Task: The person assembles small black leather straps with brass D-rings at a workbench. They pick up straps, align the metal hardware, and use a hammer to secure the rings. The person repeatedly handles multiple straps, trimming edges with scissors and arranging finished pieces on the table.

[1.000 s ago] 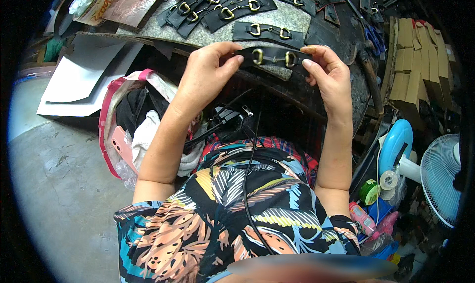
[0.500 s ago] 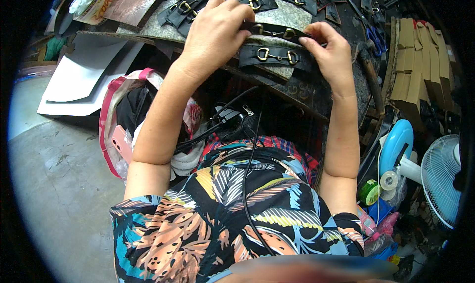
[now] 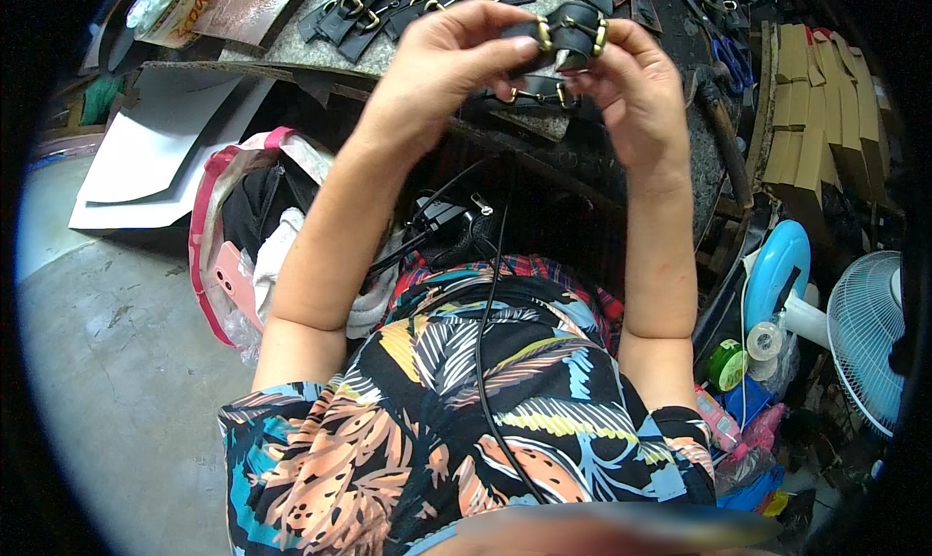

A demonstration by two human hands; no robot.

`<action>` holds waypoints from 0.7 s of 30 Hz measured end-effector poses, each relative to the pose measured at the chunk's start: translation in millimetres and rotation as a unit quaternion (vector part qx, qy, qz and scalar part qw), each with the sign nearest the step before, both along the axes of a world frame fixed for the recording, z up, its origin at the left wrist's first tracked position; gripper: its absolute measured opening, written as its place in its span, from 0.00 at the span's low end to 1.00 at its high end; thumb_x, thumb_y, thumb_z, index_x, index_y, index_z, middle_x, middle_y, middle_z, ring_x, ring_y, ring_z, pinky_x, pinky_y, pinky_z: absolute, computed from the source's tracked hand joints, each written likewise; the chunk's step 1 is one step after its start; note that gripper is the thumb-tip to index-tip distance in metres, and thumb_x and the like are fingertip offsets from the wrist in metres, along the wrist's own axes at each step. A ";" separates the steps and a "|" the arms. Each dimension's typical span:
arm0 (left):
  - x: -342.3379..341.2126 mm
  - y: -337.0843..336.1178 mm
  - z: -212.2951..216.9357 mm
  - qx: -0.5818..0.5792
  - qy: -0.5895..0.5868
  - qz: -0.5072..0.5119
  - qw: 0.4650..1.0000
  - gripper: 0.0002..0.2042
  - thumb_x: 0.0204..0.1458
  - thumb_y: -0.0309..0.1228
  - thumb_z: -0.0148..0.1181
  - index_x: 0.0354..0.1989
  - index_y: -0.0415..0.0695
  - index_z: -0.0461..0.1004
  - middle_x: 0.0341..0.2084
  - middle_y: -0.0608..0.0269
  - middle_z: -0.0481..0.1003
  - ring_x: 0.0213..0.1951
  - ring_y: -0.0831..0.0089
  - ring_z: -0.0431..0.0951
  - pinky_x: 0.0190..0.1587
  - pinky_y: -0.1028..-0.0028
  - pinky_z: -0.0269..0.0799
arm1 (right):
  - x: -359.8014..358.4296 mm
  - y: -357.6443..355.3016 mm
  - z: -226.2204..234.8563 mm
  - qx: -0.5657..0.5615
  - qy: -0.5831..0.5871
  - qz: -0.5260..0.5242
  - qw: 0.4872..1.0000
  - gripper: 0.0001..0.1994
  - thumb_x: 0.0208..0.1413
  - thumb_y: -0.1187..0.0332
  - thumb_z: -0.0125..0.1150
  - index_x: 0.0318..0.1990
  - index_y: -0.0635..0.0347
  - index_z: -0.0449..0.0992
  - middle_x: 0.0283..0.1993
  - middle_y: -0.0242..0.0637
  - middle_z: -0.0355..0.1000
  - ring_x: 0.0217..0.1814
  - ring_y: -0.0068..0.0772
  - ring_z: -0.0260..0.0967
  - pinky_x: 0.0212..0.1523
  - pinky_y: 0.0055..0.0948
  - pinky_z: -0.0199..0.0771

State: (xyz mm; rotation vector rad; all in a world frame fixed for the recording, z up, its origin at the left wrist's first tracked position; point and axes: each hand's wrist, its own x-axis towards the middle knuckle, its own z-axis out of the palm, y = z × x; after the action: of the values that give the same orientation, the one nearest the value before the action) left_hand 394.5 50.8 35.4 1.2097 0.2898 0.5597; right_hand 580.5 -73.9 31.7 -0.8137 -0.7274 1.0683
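Note:
Above the workbench's near edge, my left hand (image 3: 451,66) pinches one end of a black leather strap with gold-coloured horsebit hardware (image 3: 571,32). My right hand (image 3: 636,90) grips the other end, its fingers closed around it. Between the hands the strap is bent into a curve, with its metal rings facing up. A second black strap with the same gold hardware (image 3: 536,93) lies on the bench just below, partly hidden by my fingers. Several more such straps (image 3: 354,17) lie overlapping on the bench, beyond my left hand.
Blue-handled scissors (image 3: 730,66) and a hammer-like wooden handle (image 3: 728,148) are at the bench's right. Stacked cardboard pieces (image 3: 806,119) and a fan (image 3: 864,342) stand further right. White sheets (image 3: 155,148) and a pink-edged bag (image 3: 209,216) are at the left.
The strap, held nearly flat and low before, is now lifted and bent into a curve. My hands have come closer together, the left moving right.

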 end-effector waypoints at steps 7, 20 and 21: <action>-18.5 13.2 -3.6 0.465 0.320 0.165 0.809 0.14 0.53 0.35 0.70 0.48 0.49 0.83 0.31 0.57 0.80 0.35 0.60 0.81 0.41 0.64 0.77 | 22.8 1.3 -11.3 -0.200 -0.531 -0.164 0.807 0.11 0.59 0.68 0.68 0.48 0.59 0.84 0.36 0.36 0.82 0.36 0.27 0.79 0.41 0.27 0.78; -41.6 -16.5 -3.7 0.563 0.237 0.284 0.739 0.08 0.52 0.28 0.68 0.41 0.48 0.81 0.34 0.63 0.77 0.40 0.60 0.77 0.41 0.63 0.74 | 17.3 -27.9 -21.4 -0.068 -0.577 -0.355 0.732 0.09 0.58 0.75 0.67 0.46 0.59 0.84 0.38 0.36 0.81 0.36 0.29 0.78 0.38 0.29 0.78; -41.5 -16.5 -4.1 0.566 0.232 0.284 0.739 0.08 0.52 0.28 0.68 0.41 0.48 0.81 0.34 0.63 0.77 0.40 0.60 0.77 0.42 0.63 0.74 | 17.8 -26.9 -22.4 -0.052 -0.575 -0.370 0.727 0.08 0.59 0.75 0.66 0.44 0.57 0.84 0.38 0.37 0.81 0.36 0.32 0.79 0.38 0.30 0.78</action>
State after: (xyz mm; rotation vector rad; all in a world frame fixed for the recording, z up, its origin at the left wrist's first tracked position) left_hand 353.0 34.4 31.3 2.5072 0.8354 1.0253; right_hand 598.3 -100.8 9.4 -1.7100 -1.1953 -0.2676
